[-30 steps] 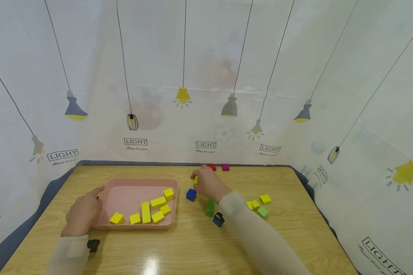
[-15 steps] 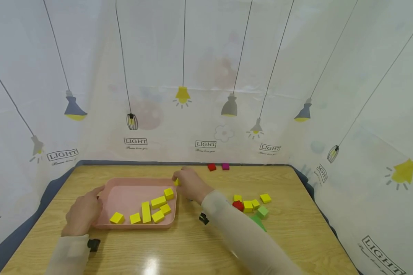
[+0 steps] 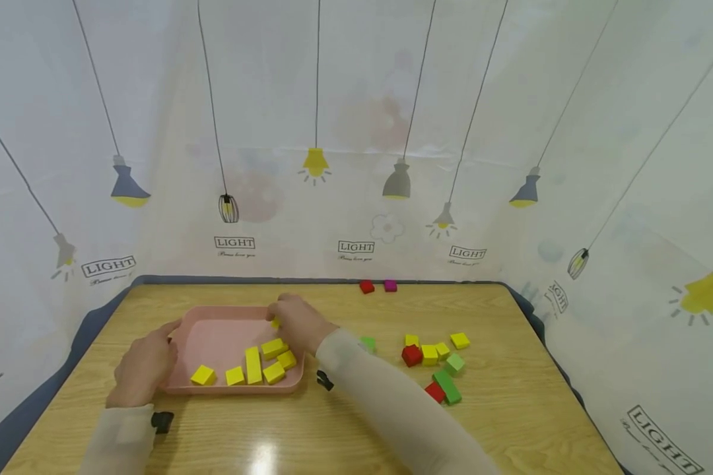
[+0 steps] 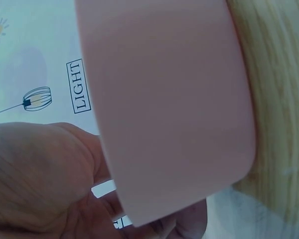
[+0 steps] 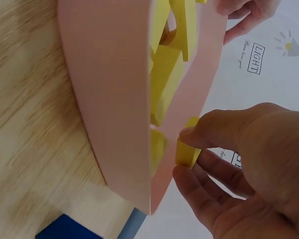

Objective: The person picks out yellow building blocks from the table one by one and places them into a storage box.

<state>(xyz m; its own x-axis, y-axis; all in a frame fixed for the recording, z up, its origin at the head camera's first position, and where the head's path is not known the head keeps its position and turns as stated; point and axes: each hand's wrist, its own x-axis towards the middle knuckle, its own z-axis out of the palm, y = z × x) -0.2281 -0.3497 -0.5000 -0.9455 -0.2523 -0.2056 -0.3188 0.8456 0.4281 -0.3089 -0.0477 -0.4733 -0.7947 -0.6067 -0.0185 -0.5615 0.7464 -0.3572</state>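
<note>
A pink tray (image 3: 226, 390) stands on the left part of the table, with several yellow blocks (image 3: 253, 365) lying mostly along its near and right side. My left hand (image 3: 145, 366) grips the tray's left edge, its fingers reaching past the rim at a corner in the left wrist view. Over the tray's far right part, my right hand (image 3: 300, 323) pinches a small yellow block (image 5: 188, 149) between thumb and fingers. In the right wrist view that block is just inside the tray's rim, above another yellow block; whether it touches the tray floor I cannot tell.
Right of the tray lie loose yellow blocks (image 3: 429, 355), red blocks (image 3: 412, 355) and green blocks (image 3: 447, 386). A red block (image 3: 366, 286) and a magenta block (image 3: 390, 285) sit at the table's back edge. A blue block (image 5: 67, 229) shows outside the tray.
My right hand has carried the yellow block leftward from the table, across the tray's right rim, to above its inside. The left hand has stayed on the tray's edge.
</note>
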